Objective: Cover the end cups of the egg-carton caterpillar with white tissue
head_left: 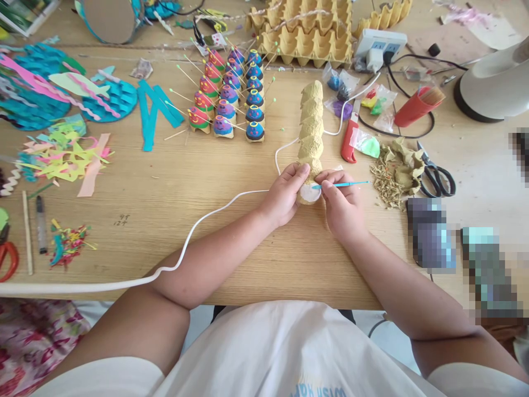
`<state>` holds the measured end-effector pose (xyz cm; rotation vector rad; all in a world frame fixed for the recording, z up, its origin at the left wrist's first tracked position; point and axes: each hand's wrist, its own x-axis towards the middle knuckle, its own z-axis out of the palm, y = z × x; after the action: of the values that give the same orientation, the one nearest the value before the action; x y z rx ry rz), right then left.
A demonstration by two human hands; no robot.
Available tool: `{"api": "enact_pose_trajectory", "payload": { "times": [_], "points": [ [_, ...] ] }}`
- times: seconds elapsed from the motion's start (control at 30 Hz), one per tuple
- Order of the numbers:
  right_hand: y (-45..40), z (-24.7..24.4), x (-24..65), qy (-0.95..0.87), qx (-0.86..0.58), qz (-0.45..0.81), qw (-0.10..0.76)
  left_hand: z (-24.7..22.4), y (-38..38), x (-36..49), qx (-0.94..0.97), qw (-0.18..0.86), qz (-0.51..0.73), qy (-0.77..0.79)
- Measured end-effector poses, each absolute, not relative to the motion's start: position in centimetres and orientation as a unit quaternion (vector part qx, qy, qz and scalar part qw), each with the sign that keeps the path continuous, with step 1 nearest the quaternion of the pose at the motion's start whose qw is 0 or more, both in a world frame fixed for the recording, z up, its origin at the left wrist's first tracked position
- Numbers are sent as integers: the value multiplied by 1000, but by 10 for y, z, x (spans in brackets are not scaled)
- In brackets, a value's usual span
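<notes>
A bare, tan strip of egg-carton cups (pixel 311 124) runs away from me near the middle of the table. Its nearest cup has a white front face (pixel 309 193). My left hand (pixel 285 193) grips the left side of the strip at the near end, thumb on top. A thin blue tool (pixel 349 183) is pinched in my right hand (pixel 342 204), its tip against the white face and its other end pointing right. The fingers of my right hand also touch the strip's right side. Three rows of painted cups (pixel 223 107) stand farther back on the left.
A white cable (pixel 198 220) crosses the table and my left forearm. Black scissors (pixel 438 176) and carton scraps (pixel 399 165) lie right, near a red cutter (pixel 350 142). Egg trays (pixel 306 44) and a power strip (pixel 380 41) sit behind; paper strips (pixel 74 160) lie left.
</notes>
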<state>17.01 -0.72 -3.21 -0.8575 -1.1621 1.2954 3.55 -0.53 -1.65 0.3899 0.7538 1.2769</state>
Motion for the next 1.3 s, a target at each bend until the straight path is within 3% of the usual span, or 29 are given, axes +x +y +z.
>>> {"api": "enact_pose_trajectory", "payload": {
  "times": [1.0,1.3],
  "points": [
    [-9,-26,168,-551,-377,496,554,-12,-6,36,178,714,569,366],
    [-8,-30,169,-519,-365,532,560,-14,-7,36,192,713,573,355]
  ]
}}
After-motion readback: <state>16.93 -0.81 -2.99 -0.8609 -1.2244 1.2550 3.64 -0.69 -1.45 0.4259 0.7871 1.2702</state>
